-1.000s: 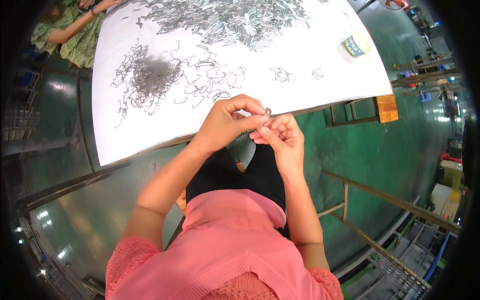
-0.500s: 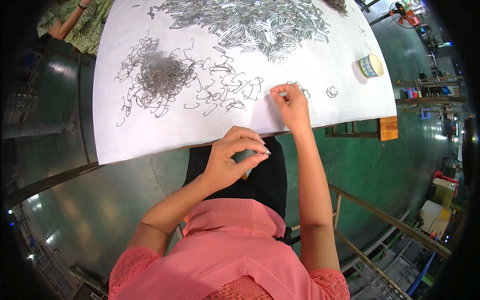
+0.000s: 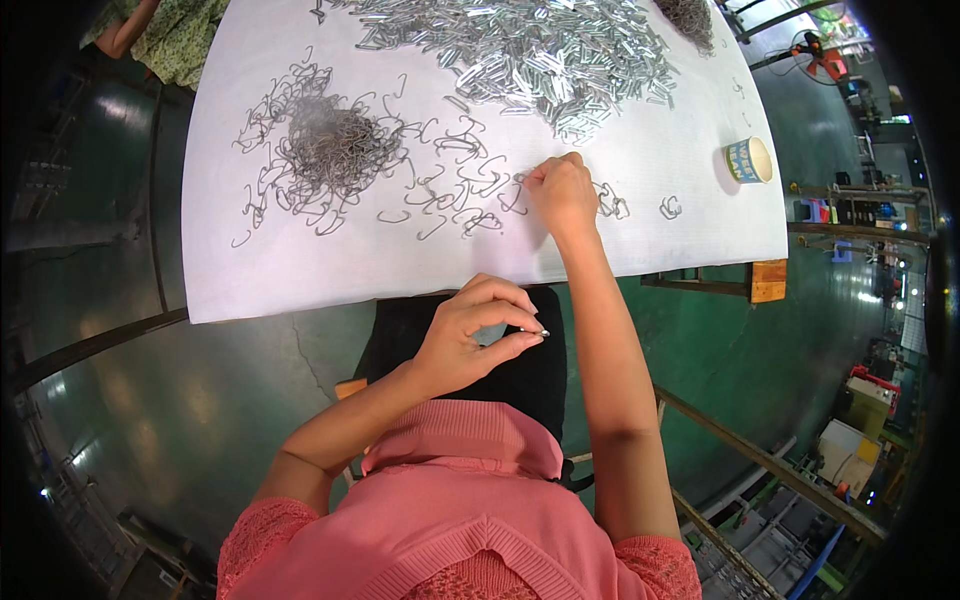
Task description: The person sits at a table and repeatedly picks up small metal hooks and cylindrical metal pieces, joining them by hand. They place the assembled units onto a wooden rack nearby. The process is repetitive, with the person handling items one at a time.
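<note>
**Right hand out among the wire hooks, left hand pinching a small metal piece**

The right hand (image 3: 562, 192) is stretched forward onto the white surface (image 3: 300, 270), fingers curled shut and knuckles up, pressing down among the scattered bent wire hooks (image 3: 470, 190). Whether a hook is actually caught under those fingers I cannot tell; the hand covers its own tips. The left hand (image 3: 470, 335) sits back over the lap, off the surface's near edge, thumb and forefinger closed on a small metal piece (image 3: 541, 332) whose shiny end pokes out to the right.

So the loose hooks lie ahead of the person and directly around the right hand, which is clearly the nearer one; the left hand is well apart from them, nearer the body. The hooks lie at all angles, with no shared long axis.

Further left on the surface there's a dense tangled heap of wire hooks (image 3: 335, 145). Beyond, along the far side, is a broad pile of flat silvery metal clips (image 3: 540, 50). To the right stands a small paper cup (image 3: 750, 160), on its own near the surface's edge. At top left, another person's patterned green sleeve (image 3: 175, 35) shows beside the surface.
</note>
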The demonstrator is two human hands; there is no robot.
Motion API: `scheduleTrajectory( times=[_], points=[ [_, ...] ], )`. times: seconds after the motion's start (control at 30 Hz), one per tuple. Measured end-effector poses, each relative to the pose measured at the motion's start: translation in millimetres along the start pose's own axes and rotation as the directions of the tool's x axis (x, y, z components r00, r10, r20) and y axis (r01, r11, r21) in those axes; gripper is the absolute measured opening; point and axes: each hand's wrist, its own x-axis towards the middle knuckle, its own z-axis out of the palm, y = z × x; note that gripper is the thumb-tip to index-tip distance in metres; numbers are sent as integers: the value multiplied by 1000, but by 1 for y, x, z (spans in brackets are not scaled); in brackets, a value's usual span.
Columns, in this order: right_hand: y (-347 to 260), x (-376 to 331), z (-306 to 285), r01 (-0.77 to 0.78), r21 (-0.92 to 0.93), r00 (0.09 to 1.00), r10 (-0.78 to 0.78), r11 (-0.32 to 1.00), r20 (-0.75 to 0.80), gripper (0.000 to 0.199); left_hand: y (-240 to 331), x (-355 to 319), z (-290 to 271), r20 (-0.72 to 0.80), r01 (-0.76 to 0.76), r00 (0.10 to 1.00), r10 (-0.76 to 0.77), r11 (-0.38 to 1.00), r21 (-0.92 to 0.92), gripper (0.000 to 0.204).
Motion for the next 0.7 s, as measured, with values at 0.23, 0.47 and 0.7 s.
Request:
scheduleTrajectory(
  times=[0.23,0.47,0.7],
  points=[
    [26,-16,-12,55,535,998,-29,843,-57,8,4,3,-1,1,0,1000,0,1000,30,14],
    [30,-68,-61,-158,911,984,-12,380,176,12,3,9,5,-2,-11,1000,12,996,88,13],
    [30,-137,-90,-82,987,997,11,139,82,18,8,12,15,-58,-41,997,49,991,130,12]
  ],
)
